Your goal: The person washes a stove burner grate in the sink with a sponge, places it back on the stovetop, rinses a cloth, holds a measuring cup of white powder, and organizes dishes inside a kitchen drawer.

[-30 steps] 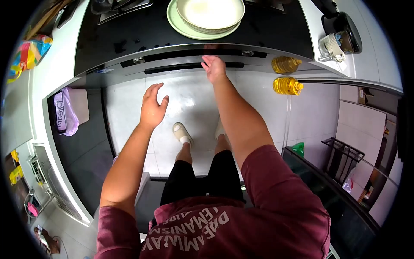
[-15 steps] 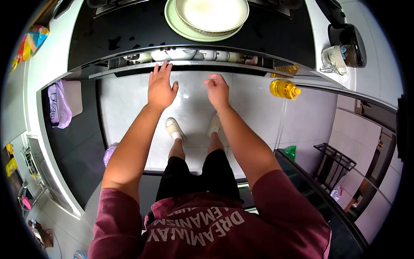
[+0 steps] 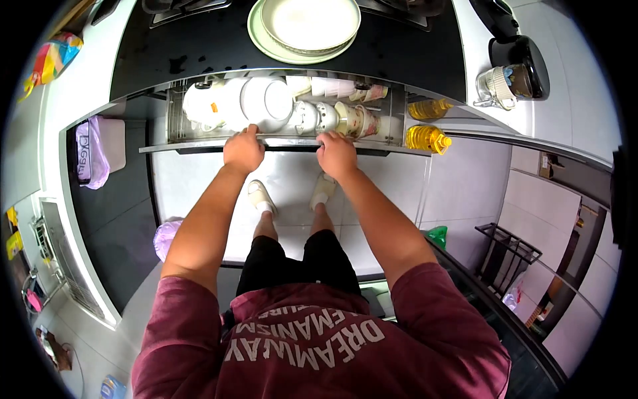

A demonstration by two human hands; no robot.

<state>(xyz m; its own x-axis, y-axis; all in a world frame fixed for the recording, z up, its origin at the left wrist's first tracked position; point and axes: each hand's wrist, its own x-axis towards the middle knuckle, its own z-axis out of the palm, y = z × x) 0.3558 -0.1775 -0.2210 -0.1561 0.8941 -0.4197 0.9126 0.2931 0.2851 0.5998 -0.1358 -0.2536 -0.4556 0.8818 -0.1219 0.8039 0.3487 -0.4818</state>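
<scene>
A drawer below the cooktop stands pulled out, and both my hands are on its front edge. My left hand is curled over the edge left of the middle. To the right of it, my right hand grips the same edge with bent fingers. Inside the drawer are white bowls, a white piece with an orange mark on the left, and patterned cups on the right. Two small white cups with dark dots sit between them.
Stacked pale plates rest on the black cooktop. Two bottles of yellow oil stand right of the drawer. A glass jar is on the right counter. At the left is a bin with a purple bag.
The drawer has slid out toward me, showing far more of the dishes inside. Both hands have closed over its front edge; the left was spread open before.
</scene>
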